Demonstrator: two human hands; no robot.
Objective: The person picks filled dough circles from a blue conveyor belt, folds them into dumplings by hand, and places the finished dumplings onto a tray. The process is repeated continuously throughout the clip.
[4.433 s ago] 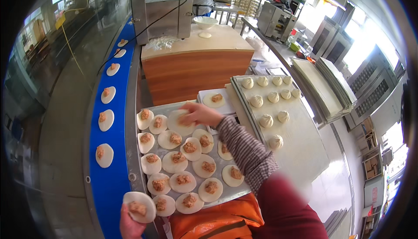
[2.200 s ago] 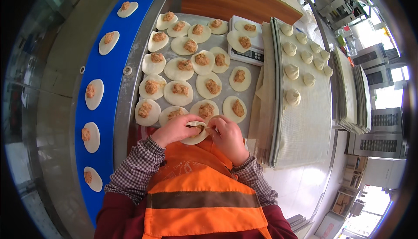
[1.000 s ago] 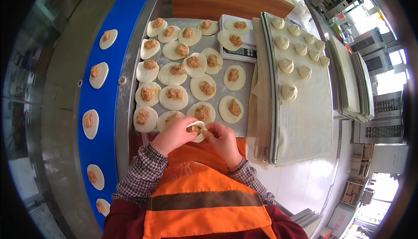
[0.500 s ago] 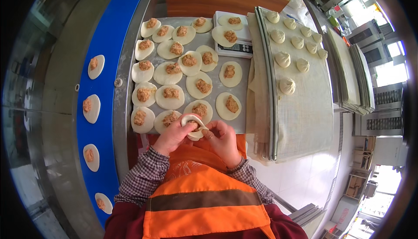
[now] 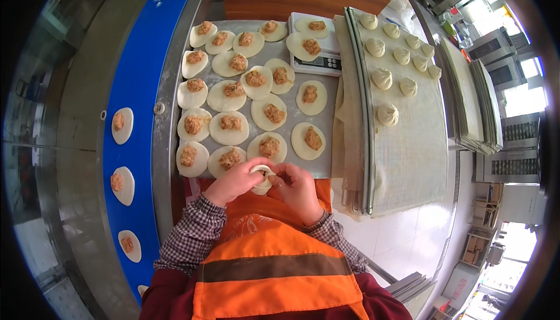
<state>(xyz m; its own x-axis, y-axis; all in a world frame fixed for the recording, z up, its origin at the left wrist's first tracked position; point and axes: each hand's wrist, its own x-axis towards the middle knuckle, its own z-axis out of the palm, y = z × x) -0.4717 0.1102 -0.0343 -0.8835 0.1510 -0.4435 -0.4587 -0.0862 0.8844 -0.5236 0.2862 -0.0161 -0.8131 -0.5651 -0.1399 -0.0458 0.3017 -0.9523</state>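
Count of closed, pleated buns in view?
11 pleated buns, all on the mesh-lined tray at right: four in the farthest row, four in the next, two in the third, one nearest. None look hidden. The held wrapper isn't closed, so not counted.

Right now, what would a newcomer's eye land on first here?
Probably the bright orange apron, lower middle, and the blue belt curving down the left side. Near the centre, the left hand and right hand hold a partly gathered dough wrapper. Pale buns sit on the tray at right.
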